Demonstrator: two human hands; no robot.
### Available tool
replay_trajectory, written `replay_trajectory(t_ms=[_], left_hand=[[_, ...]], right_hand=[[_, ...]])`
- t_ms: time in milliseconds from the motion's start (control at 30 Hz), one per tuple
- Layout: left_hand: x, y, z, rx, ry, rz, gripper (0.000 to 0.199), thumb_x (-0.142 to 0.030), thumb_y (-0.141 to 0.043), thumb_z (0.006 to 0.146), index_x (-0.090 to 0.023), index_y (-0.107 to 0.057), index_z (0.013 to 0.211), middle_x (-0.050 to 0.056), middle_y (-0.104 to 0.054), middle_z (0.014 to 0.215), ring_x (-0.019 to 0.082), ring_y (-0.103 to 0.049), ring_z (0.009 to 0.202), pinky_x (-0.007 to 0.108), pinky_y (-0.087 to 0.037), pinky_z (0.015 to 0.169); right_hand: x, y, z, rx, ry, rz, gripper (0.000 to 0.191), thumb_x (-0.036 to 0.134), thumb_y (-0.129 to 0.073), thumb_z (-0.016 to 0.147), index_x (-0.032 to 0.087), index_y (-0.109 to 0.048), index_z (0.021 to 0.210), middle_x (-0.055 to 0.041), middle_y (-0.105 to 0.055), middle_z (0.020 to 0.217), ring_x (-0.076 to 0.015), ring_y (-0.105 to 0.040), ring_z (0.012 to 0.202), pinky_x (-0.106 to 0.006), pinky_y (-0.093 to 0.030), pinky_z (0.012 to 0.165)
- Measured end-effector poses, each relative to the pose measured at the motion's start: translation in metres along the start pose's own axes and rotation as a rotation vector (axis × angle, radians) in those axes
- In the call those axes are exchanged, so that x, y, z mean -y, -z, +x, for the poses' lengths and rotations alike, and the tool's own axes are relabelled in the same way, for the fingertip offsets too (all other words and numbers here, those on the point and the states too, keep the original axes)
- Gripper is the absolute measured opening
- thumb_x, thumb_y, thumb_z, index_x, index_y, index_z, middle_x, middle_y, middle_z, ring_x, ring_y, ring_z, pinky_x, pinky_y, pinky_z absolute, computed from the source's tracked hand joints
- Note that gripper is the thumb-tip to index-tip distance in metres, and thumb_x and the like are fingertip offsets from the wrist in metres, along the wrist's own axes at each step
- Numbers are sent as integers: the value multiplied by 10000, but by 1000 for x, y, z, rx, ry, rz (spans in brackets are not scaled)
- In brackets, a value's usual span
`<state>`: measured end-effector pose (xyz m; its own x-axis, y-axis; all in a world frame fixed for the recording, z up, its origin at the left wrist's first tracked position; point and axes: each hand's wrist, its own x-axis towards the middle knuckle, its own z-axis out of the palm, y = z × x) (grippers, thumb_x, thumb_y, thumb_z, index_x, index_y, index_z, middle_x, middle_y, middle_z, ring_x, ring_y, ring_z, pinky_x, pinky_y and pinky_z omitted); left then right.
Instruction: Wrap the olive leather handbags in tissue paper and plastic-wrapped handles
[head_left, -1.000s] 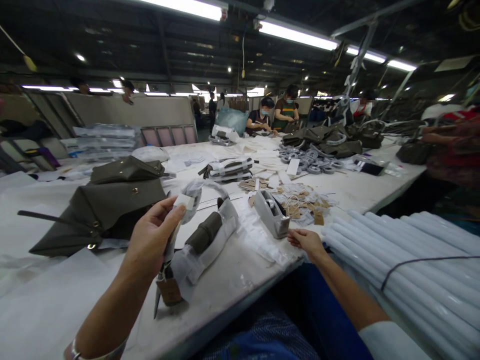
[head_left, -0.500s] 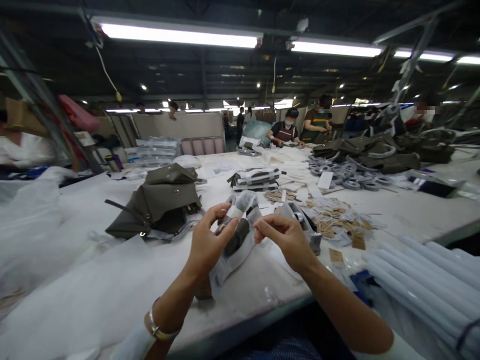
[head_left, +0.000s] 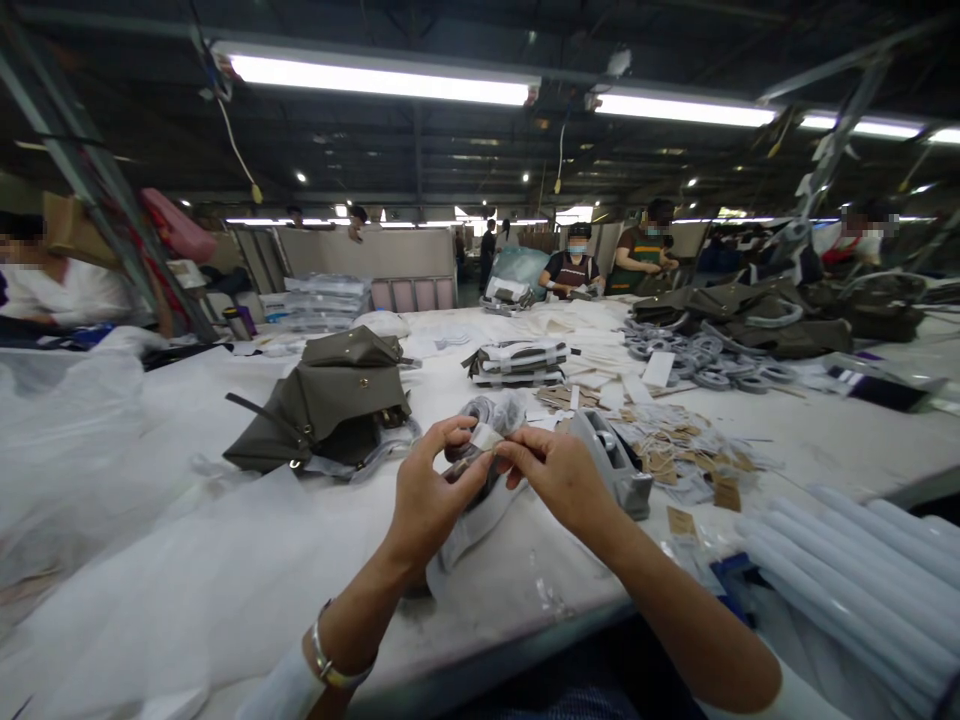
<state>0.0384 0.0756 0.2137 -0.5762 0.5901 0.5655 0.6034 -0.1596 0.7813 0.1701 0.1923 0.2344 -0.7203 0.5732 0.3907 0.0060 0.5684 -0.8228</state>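
Note:
Above the table's front part, my left hand (head_left: 429, 492) is closed around a wrapped strap bundle (head_left: 504, 408), a coil with clear and pale wrapping. A white band (head_left: 485, 437) lies across the bundle. My right hand (head_left: 561, 472) is closed, its thumb and fingertips pinched at the edge of that band and close to the left thumb. Fingers cover part of the bundle. A pale wrapped length (head_left: 469, 535) hangs below the hands. Just right of them stands a grey tape dispenser (head_left: 613, 462).
An olive handbag (head_left: 330, 400) lies at left beside white sheets (head_left: 210, 560). Brown tags with strings (head_left: 694, 445) are spread at right, before grey rings (head_left: 705, 365) and more olive bags (head_left: 780, 320). White rolls (head_left: 862, 580) lie front right. A masked co-worker (head_left: 574, 265) is across the table.
My right hand has moved left onto the white band, meeting my left hand. The coiled part of the bundle now shows more above the fingers. The view has shifted slightly.

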Motion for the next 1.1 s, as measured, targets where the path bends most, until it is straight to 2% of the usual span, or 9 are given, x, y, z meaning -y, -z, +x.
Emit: replay_trajectory(t_ms=[133,233,333,433,633,767,967,1033,1100], left_hand=[[2,2,0,34,80,-43,411,-335,-746,768,-241,-636,1153,40,-700,1021,205,-664,948,292,-513,829],[1,3,0,50,88,-43,410,-336,-747,768,-241,-634,1151,44,-699,1004,213,-664,956,294,-518,816],[-1,3,-1,66,59,-37,354,-318,-731,778,-244,-650,1114,44,-700,1045,215,-658,984,302,-509,844],[-1,3,0,98,46,-74,312,-319,-713,789,-235,-657,1084,41,-711,1045,219,-666,980,317,-501,873],[4,6,4,135,92,-145,338,-357,-709,806,-225,-624,1106,38,-724,984,219,-685,941,316,-519,843],[5,8,4,153,112,-180,351,-376,-705,816,-218,-609,1114,47,-727,990,217,-687,950,311,-520,843],[3,10,5,167,182,-255,389,-393,-712,815,-205,-588,1132,51,-724,958,201,-686,902,292,-514,791],[2,12,7,162,227,-295,418,-416,-712,813,-199,-584,1147,56,-722,950,199,-688,866,284,-512,744],[0,13,8,150,266,-327,443,-434,-717,802,-194,-586,1150,59,-719,948,195,-686,830,277,-508,704]], right_hand=[[-5,-3,0,96,-16,140,176,308,-578,903,213,-694,810,-10,-726,762,-165,-698,656,-275,-547,666],[-10,-4,1,141,-90,287,168,367,-600,892,209,-657,890,-17,-716,797,-162,-696,681,-291,-573,690],[-14,-4,3,190,-192,456,323,440,-700,822,222,-561,1016,6,-706,761,-158,-687,645,-293,-580,646],[-15,-4,6,222,-186,538,447,471,-749,775,242,-498,1066,25,-703,735,-158,-678,602,-288,-574,604],[-13,-9,11,171,-75,368,254,419,-662,846,285,-475,955,33,-674,710,-174,-637,527,-285,-529,467],[-14,-12,12,112,11,190,135,321,-587,886,280,-475,949,28,-694,734,-170,-631,491,-285,-492,464],[-22,-20,18,85,-18,305,226,329,-592,874,281,-500,1074,16,-720,852,-160,-634,527,-279,-499,486],[-23,-20,20,18,-32,225,267,363,-632,850,278,-528,1081,3,-722,894,-158,-629,559,-276,-496,504],[-24,-19,20,-96,-41,61,275,383,-693,803,264,-564,1015,4,-707,822,-163,-616,583,-281,-490,547]])
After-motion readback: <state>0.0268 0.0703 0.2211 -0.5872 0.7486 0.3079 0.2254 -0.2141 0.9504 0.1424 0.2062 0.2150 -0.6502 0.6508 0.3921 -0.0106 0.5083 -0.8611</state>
